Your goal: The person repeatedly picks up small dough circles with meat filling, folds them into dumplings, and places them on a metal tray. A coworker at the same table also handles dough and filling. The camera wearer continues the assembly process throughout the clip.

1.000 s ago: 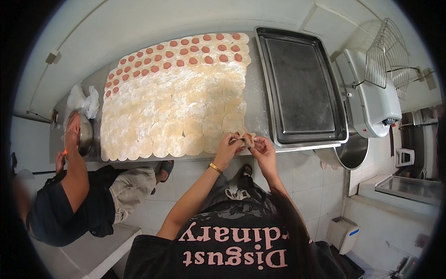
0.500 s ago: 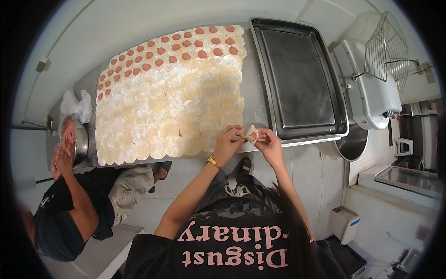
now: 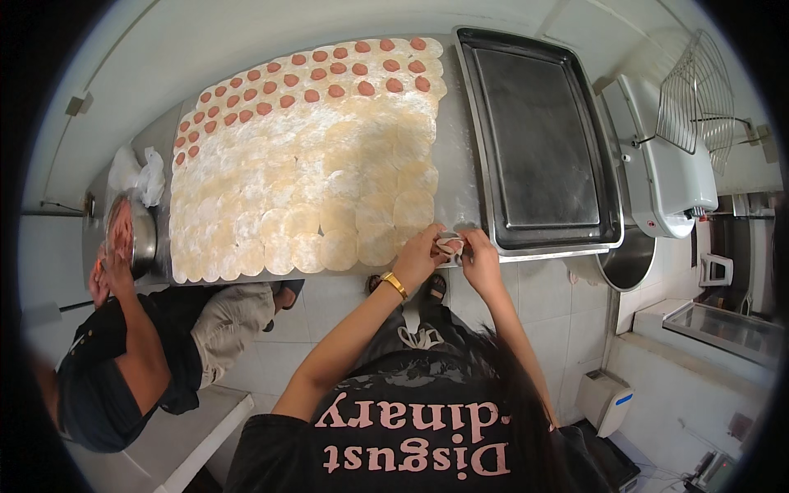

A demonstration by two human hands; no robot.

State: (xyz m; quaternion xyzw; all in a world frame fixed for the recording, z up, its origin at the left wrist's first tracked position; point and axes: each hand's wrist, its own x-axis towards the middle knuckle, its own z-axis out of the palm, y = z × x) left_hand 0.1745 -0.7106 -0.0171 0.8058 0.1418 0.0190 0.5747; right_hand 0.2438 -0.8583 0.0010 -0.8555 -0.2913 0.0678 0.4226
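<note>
Seen from above, well out to the left of the wearer's left hand, a co-worker in a dark top (image 3: 123, 378) and light trousers leans in. The co-worker's hands (image 3: 117, 275) are at the near edge of a round metal bowl (image 3: 146, 238) of pink mixture (image 3: 122, 228). Beyond that bowl, farther from the wearer, sits a crumpled white plastic bag (image 3: 150, 181).

Between the bowl and the left hand, and stretching away beyond that hand, many pale, floury dough rounds (image 3: 304, 205) overlap in a broad sheet on a metal table (image 3: 462, 177). Small pink mounds (image 3: 311, 96) dot the rounds in rows along the side farthest from the hand; the rounds nearer to it are plain.

The left hand (image 3: 422, 253), with a gold-coloured band (image 3: 395, 285) at its wrist, has its fingers closed on one side of a small folded dough wrapper (image 3: 449, 245) with pink filling showing. The wrapper is held between both hands at the table's near edge, just right of the sheet. The right hand (image 3: 479, 255) pinches its other side, fingertips close to the left hand's.

Beyond and to the right of the right hand lies a large dark rectangular tray (image 3: 538, 148), bare inside. Farther right stand a white machine (image 3: 662, 168), a deep metal bowl (image 3: 631, 261) below it, and a curved wire guard (image 3: 684, 99) above.
</note>
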